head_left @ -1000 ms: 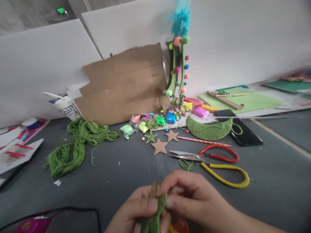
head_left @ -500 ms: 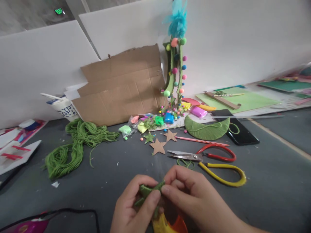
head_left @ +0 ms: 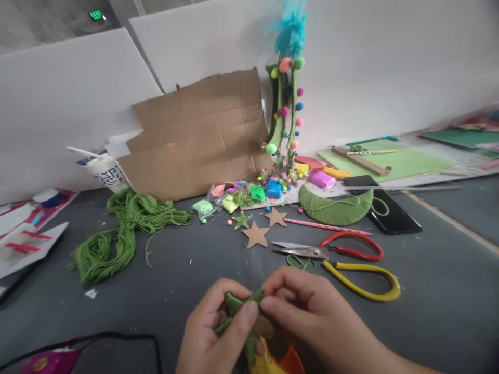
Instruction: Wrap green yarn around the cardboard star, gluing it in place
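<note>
At the bottom middle, my left hand (head_left: 218, 327) grips a small star (head_left: 234, 304) wrapped in green yarn, thumb on top. My right hand (head_left: 300, 306) pinches the star's upper right tip between thumb and fingertips. A patch of bare brown card shows between the hands, and a yellow and orange object (head_left: 268, 361) lies below them, partly covered. Beyond the hands are two plain cardboard stars (head_left: 256, 235) and a green wrapped star (head_left: 242, 221). Open scissors (head_left: 319, 252) with red and yellow handles lie to the right, over a loop of green yarn.
Green yarn (head_left: 105, 254) lies at left. Cardboard (head_left: 195, 140) leans on the white board beside a green stand (head_left: 294, 114) with pompoms. Clay packets (head_left: 274, 188), a pencil (head_left: 327, 226), a green crescent (head_left: 335, 208) and a phone (head_left: 393, 218) lie about. A black cable (head_left: 113, 336) crosses the lower left.
The view has shifted slightly, so the table items sit a little further right. Between my hands, more bare brown card shows; both hands keep nearly the same hold on the star.
</note>
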`<action>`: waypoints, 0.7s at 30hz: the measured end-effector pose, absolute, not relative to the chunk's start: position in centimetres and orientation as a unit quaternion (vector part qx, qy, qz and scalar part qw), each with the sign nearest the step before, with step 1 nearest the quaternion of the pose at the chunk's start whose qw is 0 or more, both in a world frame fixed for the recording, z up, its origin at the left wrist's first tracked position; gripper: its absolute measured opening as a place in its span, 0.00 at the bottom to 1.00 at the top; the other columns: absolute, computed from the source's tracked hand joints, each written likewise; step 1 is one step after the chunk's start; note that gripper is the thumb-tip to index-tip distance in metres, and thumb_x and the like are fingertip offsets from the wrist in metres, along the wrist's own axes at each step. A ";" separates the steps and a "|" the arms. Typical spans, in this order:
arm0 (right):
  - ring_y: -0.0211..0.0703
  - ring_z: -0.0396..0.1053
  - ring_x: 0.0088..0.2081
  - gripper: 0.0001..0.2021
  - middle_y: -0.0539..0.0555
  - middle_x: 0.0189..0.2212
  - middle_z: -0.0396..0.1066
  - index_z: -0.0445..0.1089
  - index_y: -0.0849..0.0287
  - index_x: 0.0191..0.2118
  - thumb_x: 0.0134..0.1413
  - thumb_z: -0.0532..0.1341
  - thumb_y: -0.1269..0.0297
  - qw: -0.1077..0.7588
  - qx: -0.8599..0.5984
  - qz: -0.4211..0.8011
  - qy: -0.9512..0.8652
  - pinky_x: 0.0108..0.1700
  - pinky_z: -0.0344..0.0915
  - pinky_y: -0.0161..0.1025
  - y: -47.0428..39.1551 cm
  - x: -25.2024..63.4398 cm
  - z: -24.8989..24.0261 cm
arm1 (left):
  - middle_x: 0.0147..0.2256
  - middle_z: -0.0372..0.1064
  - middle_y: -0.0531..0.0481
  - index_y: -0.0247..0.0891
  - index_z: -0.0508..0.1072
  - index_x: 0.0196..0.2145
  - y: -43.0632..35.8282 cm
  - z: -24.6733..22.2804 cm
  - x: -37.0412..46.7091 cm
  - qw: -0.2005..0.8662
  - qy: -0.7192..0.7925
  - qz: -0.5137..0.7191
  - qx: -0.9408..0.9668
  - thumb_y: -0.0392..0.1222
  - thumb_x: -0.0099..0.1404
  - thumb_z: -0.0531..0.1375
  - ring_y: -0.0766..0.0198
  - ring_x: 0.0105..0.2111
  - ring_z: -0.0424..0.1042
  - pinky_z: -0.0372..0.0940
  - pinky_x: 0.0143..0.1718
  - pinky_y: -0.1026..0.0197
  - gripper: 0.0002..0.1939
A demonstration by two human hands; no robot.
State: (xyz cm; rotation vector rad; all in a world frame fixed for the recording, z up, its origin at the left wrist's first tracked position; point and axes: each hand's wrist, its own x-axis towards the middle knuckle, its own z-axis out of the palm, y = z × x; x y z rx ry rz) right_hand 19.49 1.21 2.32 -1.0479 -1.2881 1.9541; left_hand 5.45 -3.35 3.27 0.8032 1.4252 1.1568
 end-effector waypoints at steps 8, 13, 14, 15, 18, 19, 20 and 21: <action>0.30 0.54 0.15 0.14 0.41 0.13 0.57 0.61 0.57 0.28 0.49 0.62 0.53 0.304 -0.340 0.784 -0.421 0.20 0.52 0.28 1.0 19.5 2.9 | 0.19 0.70 0.55 0.38 0.72 0.27 -3.0 2.7 5.2 0.638 0.508 0.524 0.245 0.43 0.52 0.68 0.66 0.18 0.69 0.65 0.19 0.66 0.10; 0.28 0.54 0.15 0.14 0.41 0.13 0.59 0.61 0.59 0.27 0.49 0.64 0.56 0.299 -0.308 0.814 -0.391 0.19 0.50 0.26 1.1 19.6 2.4 | 0.19 0.71 0.54 0.37 0.72 0.28 -3.1 2.1 4.7 0.691 0.448 0.514 0.240 0.42 0.54 0.67 0.68 0.18 0.68 0.65 0.19 0.67 0.09; 0.28 0.55 0.15 0.14 0.41 0.13 0.60 0.62 0.60 0.27 0.49 0.65 0.56 0.299 -0.301 0.817 -0.391 0.19 0.51 0.26 1.2 19.6 2.3 | 0.20 0.71 0.54 0.37 0.71 0.29 -3.1 2.1 4.6 0.701 0.441 0.509 0.237 0.42 0.55 0.66 0.68 0.19 0.69 0.65 0.19 0.68 0.08; 0.27 0.55 0.15 0.14 0.42 0.14 0.61 0.62 0.60 0.27 0.48 0.65 0.57 0.299 -0.297 0.818 -0.392 0.19 0.51 0.26 1.3 19.7 2.3 | 0.21 0.71 0.53 0.37 0.71 0.29 -3.1 2.0 4.6 0.709 0.433 0.504 0.234 0.41 0.56 0.66 0.68 0.19 0.69 0.65 0.19 0.68 0.07; 0.27 0.56 0.15 0.13 0.42 0.15 0.62 0.63 0.60 0.28 0.49 0.66 0.58 0.294 -0.297 0.818 -0.395 0.19 0.52 0.25 1.6 19.8 2.2 | 0.20 0.71 0.53 0.37 0.70 0.30 -3.1 1.8 4.4 0.742 0.394 0.495 0.223 0.40 0.59 0.64 0.70 0.17 0.68 0.62 0.16 0.71 0.06; 0.27 0.56 0.15 0.13 0.42 0.15 0.63 0.62 0.60 0.28 0.49 0.65 0.58 0.292 -0.297 0.818 -0.396 0.18 0.52 0.25 1.6 19.8 2.1 | 0.19 0.70 0.53 0.37 0.70 0.30 -3.1 1.7 4.4 0.756 0.376 0.490 0.218 0.40 0.60 0.63 0.72 0.15 0.67 0.61 0.15 0.73 0.06; 0.27 0.56 0.15 0.13 0.42 0.15 0.63 0.62 0.60 0.29 0.50 0.65 0.58 0.293 -0.295 0.818 -0.398 0.18 0.52 0.25 1.6 19.8 2.1 | 0.18 0.70 0.54 0.36 0.70 0.30 -3.0 1.7 4.4 0.769 0.359 0.485 0.213 0.40 0.60 0.62 0.73 0.14 0.65 0.60 0.15 0.73 0.05; 0.27 0.56 0.15 0.13 0.41 0.15 0.63 0.62 0.59 0.30 0.50 0.65 0.58 0.294 -0.291 0.818 -0.400 0.18 0.53 0.25 1.6 19.8 2.1 | 0.17 0.69 0.54 0.36 0.69 0.29 -3.0 1.7 4.4 0.780 0.345 0.479 0.206 0.39 0.61 0.61 0.74 0.13 0.64 0.59 0.15 0.74 0.06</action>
